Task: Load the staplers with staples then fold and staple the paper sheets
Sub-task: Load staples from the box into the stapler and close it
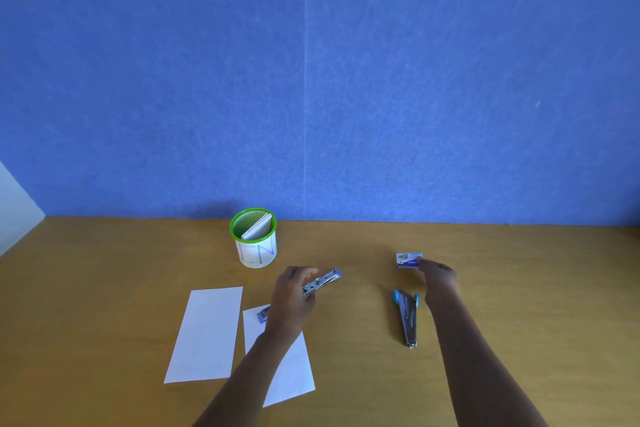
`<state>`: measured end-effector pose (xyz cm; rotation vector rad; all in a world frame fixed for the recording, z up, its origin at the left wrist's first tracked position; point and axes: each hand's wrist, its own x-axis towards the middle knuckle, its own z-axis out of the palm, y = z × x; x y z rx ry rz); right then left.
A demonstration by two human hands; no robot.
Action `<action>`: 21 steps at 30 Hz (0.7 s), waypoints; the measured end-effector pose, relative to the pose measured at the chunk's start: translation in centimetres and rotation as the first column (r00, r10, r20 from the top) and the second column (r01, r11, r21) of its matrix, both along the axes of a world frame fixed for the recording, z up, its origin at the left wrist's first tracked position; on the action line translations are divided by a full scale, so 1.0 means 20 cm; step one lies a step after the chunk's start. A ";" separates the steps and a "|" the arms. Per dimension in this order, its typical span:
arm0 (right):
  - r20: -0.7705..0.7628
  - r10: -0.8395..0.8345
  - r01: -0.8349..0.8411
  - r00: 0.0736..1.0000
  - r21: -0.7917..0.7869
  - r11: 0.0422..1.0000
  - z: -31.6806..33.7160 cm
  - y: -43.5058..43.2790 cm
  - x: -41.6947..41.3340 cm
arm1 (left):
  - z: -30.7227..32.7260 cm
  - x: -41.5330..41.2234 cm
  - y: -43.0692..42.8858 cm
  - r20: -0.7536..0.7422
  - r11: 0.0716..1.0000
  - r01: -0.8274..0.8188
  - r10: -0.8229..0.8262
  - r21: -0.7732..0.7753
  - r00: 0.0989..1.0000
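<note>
Looks like the loading step: left hand is gripping the small silver-and-purple metal stapler just right of the white paper sheets, right hand is touching the little white-and-blue staple box farther right (can't tell if it's pinching yet), so next it's needing a staple strip pulled out.

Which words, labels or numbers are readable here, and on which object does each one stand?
"IN": large blue letters on the white label of the green mesh cup.
Print on the staple box by the right hand: too blurred to read.
No text visible on the stapler in the left hand, the second stapler or the paper sheets.
</note>
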<state>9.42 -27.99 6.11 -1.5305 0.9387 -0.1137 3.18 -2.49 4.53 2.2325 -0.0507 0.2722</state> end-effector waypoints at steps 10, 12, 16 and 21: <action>-0.087 0.016 -0.036 0.996 -0.239 0.970 -0.02 -0.01 0.05 | -0.06 0.03 0.01 0.027 0.989 -0.024 0.020 0.149 0.999; -0.092 0.015 -0.039 0.996 -0.255 0.966 -0.04 -0.02 0.05 | -0.07 0.03 0.01 0.016 0.984 -0.027 0.024 0.177 1.000; -0.036 -0.067 0.056 0.997 -0.242 0.969 -0.04 -0.01 0.06 | -0.08 0.03 0.02 -0.020 0.979 -0.037 0.042 0.200 0.999; 0.066 -0.118 0.117 0.991 0.008 0.993 -0.02 0.07 0.05 | -0.10 0.03 0.02 -0.045 0.972 -0.071 0.083 0.224 0.996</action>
